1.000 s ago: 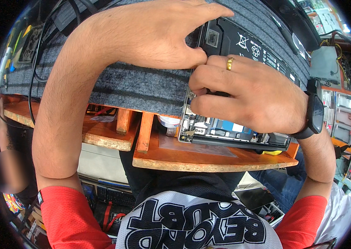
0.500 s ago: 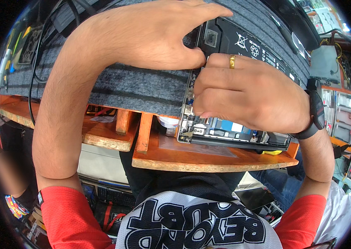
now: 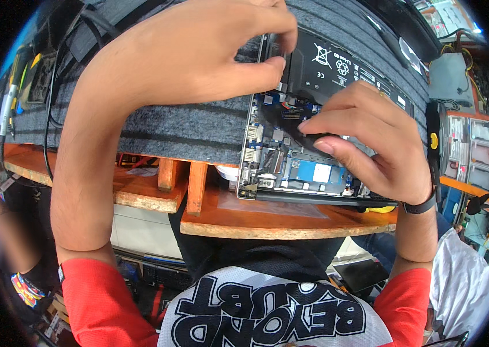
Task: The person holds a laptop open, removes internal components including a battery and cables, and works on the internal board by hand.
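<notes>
- Black battery pack [image 3: 337, 66] seated in top half of opened laptop chassis [image 3: 302, 168], lying on grey felt mat [image 3: 186, 124] atop wooden bench [image 3: 267, 222]; chassis bottom edge overhangs mat toward body.
- Left hand [image 3: 192, 55]: thumb & index pinched nearly closed on battery's left edge/corner, other fingers curled above; a corner pinch, not a full wrap.
- Right hand [image 3: 366, 141]: fingers half-curled, tips resting on dark cable/connector area just below battery, over mainboard; can't tell if anything actually pinched there.
- Blue-labelled module [image 3: 317, 172] on board below right fingertips, untouched.
- Handling, judged: pack prob. light-to-moderate, flat, fairly stiff but not for bending or prying — soft cells inside, puncture risk. Smooth casing, likely slippery.
- Best hold: along rigid plastic edges/corners w/ both hands, lifted level; connector lead thin & fragile, so grip at plug, not wires.
- Board parts nearby delicate; fingertips off components.
</notes>
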Demonstrator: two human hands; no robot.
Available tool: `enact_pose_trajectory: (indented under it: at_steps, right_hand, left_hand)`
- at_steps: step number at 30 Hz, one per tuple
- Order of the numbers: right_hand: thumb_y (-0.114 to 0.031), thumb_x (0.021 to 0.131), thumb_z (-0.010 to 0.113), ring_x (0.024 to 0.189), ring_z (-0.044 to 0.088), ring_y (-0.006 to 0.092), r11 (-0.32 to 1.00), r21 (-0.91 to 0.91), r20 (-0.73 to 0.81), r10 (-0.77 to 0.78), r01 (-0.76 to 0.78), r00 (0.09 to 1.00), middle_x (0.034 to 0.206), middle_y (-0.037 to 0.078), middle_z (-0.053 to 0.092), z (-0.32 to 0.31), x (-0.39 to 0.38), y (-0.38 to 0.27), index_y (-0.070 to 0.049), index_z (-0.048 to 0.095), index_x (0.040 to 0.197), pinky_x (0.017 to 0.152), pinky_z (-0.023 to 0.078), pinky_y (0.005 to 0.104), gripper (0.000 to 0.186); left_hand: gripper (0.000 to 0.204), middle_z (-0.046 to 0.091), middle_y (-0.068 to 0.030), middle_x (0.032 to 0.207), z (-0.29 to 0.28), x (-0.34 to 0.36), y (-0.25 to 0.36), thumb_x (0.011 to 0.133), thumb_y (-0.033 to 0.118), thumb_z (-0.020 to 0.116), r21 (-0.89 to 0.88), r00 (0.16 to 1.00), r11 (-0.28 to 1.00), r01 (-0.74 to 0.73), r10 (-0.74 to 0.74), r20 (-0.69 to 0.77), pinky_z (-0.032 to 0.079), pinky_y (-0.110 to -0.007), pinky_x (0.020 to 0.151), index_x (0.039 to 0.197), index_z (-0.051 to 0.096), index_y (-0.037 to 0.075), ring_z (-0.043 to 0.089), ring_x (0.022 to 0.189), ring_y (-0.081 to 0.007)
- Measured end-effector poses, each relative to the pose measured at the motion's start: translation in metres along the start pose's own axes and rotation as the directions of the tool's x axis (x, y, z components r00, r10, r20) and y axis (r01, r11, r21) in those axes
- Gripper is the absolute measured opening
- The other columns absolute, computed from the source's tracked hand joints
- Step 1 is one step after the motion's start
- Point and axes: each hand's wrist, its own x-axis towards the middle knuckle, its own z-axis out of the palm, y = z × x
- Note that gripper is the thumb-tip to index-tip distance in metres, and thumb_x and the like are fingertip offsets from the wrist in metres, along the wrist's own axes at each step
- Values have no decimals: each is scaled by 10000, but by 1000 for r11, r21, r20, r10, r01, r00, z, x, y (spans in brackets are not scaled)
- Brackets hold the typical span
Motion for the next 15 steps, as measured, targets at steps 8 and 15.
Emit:
enact_pose_trajectory:
  at_steps: [8, 15]
  right_hand:
    - [-30, 824, 733, 818, 632, 267, 998, -25, -132, 52, -56, 990, 901, 96, 668, 11, -23, 4, -39, 725, 1055, 715, 495, 354, 231]
    - [-55, 813, 740, 857, 608, 275, 991, -66, -84, 110, -116, 990, 943, 83, 605, 25, -16, -6, -47, 721, 1068, 730, 480, 367, 256]
  left_hand:
    - [227, 570, -53, 781, -5, -1, 29, 799, 185, 812, -315, 845, 881, 353, -156, 511, 449, -325, 585, 816, 635, 44, 579, 686, -204]
    - [182, 590, -61, 834, -1, -4, 26, 801, 112, 803, -479, 824, 788, 386, -62, 563, 490, -333, 629, 897, 667, 37, 613, 750, -215]
